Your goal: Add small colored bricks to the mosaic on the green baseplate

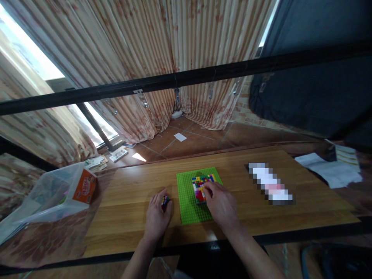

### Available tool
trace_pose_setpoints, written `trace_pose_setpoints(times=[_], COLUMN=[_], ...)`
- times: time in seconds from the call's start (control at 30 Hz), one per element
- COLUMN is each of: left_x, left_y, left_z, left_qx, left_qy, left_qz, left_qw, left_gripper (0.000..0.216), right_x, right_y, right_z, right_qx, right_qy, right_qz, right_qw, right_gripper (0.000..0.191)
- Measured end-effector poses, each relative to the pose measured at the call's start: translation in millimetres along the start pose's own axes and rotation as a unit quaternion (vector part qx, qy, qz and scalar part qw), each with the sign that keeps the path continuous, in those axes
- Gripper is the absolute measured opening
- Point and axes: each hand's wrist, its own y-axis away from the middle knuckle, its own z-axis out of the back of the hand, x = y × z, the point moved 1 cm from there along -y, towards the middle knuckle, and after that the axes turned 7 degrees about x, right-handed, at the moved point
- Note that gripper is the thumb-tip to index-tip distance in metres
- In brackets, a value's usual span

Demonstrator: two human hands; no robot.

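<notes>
On the wooden table lies a green studded baseplate [186,207]. A multicoloured patch of building bricks [200,193] stands on its middle and right part, with red, white, yellow, blue and green pieces. My right hand [222,203] reaches over the baseplate from the right, thumb and forefinger pinched on a building brick at the patch; the fingers partly cover it. Left of the baseplate, my left hand [158,213] rests near the tabletop, fingers curled around several small loose bricks [165,200] in dark, purple and yellow colours.
A pixelated, blurred-out object [270,184] lies on the table [133,193] to the right. To the left is a translucent plastic bin [55,192] with an orange label. White cloth or paper [322,168] sits past the right edge. A black bar [186,79] crosses behind the table.
</notes>
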Motion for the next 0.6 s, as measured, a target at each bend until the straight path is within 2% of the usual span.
trace_pose_setpoints(times=[0.2, 0.43, 0.6], left_x=[-1, -3, -3], left_y=[0, 0, 0], left_z=[1, 2, 2], left_qx=[-0.005, 0.000, 0.001], left_qy=[0.000, 0.002, 0.000], left_qz=[-0.005, -0.001, 0.003], left_qw=[1.000, 1.000, 1.000], left_gripper=[0.030, 0.030, 0.030], right_x=[-5, -20, -26], right_y=[1, 7, 13], right_z=[-5, -7, -9], right_qx=[-0.022, -0.067, -0.077], right_qy=[-0.045, -0.118, -0.112], right_qz=[0.025, 0.053, 0.103], right_qw=[0.998, 0.989, 0.985], right_gripper=[0.015, 0.025, 0.032])
